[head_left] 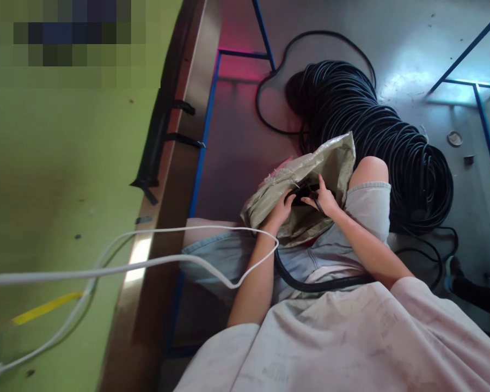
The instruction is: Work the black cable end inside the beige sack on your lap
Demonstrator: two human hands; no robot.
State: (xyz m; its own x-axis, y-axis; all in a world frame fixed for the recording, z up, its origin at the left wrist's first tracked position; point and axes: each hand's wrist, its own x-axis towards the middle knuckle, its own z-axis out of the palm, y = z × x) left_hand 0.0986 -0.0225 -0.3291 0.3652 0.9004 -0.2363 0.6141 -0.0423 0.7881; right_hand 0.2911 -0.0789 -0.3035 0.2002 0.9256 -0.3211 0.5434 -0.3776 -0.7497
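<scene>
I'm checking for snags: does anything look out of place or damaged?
Yes. The beige plastic sack looks frayed, with loose strands, near the bare left hand. A loop strays wide of the large black cable coil on the grey floor. A slack white cable loops beyond the yellow-green tabletop.

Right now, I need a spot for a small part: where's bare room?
The green tabletop is mostly bare between the white cable and black edging; so is the floor between the blue frame and sack. Crowded: the sack's mouth, with left hand and right hand, and where the black cable coil lies.
</scene>
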